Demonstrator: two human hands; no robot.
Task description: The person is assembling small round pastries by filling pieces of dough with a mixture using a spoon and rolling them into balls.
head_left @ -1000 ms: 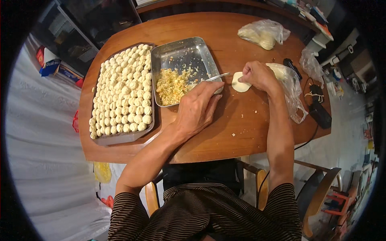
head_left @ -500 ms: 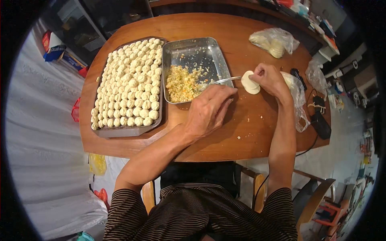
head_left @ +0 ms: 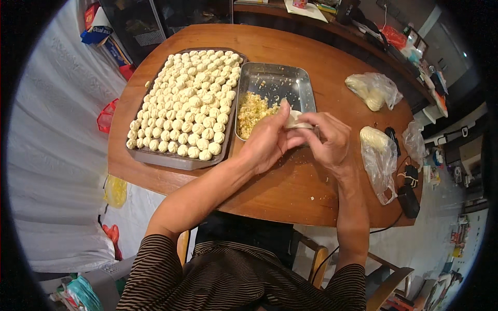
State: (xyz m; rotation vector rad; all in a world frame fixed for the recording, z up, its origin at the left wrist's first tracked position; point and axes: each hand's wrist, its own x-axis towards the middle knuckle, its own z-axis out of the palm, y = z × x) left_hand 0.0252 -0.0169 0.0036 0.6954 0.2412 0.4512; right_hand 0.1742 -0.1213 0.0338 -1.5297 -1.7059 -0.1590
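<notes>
A pale round dough wrapper is held up between my two hands over the near right corner of a metal tray. My left hand has its thumb up against the wrapper's left side, with the fingers beneath. From the right, my right hand pinches the wrapper's edge. Whether one wrapper or two are in my hands I cannot tell. Chopped yellowish filling lies in the tray's left part, partly behind my left hand. The spoon is hidden.
Left of the filling, a large dark tray bears rows of pleated dumplings. Bags of dough wrappers lie at the right: a far bag and a nearer bag. A black adapter with its cable sits at the right edge.
My right hand has moved left with the wrapper from the table to my left hand, which now also grips it. The view has shifted, and the spoon handle has gone out of sight.
</notes>
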